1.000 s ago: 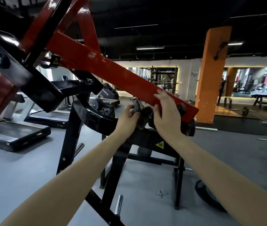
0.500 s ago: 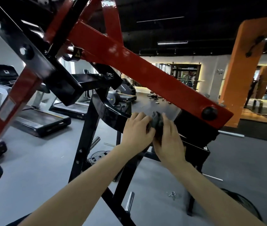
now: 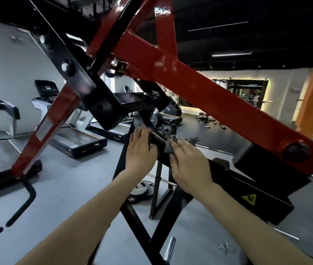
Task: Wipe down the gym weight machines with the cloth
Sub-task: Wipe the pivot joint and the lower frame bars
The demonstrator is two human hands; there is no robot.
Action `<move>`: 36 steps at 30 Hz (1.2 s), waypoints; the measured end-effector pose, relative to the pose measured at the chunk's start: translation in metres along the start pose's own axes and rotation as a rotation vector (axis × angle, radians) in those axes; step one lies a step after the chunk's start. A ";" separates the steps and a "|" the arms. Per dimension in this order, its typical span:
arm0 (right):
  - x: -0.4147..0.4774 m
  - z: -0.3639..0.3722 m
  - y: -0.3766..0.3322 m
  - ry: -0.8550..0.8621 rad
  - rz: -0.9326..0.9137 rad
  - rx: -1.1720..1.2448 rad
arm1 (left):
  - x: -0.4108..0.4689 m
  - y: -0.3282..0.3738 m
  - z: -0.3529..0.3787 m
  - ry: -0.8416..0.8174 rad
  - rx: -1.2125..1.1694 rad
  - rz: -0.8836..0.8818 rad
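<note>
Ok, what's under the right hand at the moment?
The grey cloth sticks out ahead of the right hand, against the black frame. The hand covers the rest of the cloth.

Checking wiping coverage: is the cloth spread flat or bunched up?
Bunched: the grey cloth is a crumpled wad poking out past the right hand, which holds it against the black frame.

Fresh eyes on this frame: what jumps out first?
A big red beam slants across the top, upper left to lower right. Below centre, the left hand grips the black frame while the right hand holds a grey cloth against it. Treadmills line the left wall.
</note>
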State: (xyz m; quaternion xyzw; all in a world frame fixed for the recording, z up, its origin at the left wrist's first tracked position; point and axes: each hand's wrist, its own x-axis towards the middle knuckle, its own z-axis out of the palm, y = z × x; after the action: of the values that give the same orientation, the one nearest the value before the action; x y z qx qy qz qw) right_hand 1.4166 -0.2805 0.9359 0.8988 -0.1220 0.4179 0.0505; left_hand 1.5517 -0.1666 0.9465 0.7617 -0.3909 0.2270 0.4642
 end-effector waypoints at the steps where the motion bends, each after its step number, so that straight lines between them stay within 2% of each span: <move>1: 0.012 0.005 -0.005 -0.009 -0.002 0.005 | 0.004 -0.006 -0.003 -0.032 0.015 -0.049; 5: 0.068 0.023 -0.022 -0.224 0.028 0.021 | 0.019 -0.025 -0.009 -0.084 0.052 -0.101; 8: 0.091 0.033 -0.026 -0.294 0.022 0.073 | 0.033 -0.034 -0.007 -0.075 -0.089 -0.212; 11: 0.087 0.027 -0.025 -0.297 0.002 0.082 | 0.049 -0.031 -0.007 -0.007 -0.302 -0.369; 17: 0.020 -0.001 -0.018 -0.137 -0.203 -0.110 | 0.076 -0.027 -0.006 0.016 -0.405 -0.465; 21: 0.030 0.005 -0.022 -0.156 -0.204 -0.026 | 0.076 -0.038 -0.003 0.013 -0.303 -0.372; 25: 0.080 0.012 -0.032 -0.285 -0.102 0.117 | 0.075 -0.049 -0.003 -0.007 -0.498 -0.362; 29: 0.133 0.036 -0.049 -0.376 -0.028 0.058 | 0.072 -0.070 0.006 0.011 -0.413 -0.208; 33: 0.174 0.056 -0.056 -0.450 0.081 0.112 | 0.063 -0.074 0.014 0.012 -0.324 -0.117; 36: 0.190 0.059 -0.058 -0.483 0.103 0.146 | 0.066 -0.087 0.020 -0.013 -0.405 -0.095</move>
State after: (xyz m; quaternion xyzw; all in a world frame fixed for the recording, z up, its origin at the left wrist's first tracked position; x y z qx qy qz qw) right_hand 1.5930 -0.2700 1.0433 0.9664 -0.1457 0.2010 -0.0667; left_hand 1.6608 -0.1869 0.9377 0.6718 -0.3952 0.1164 0.6156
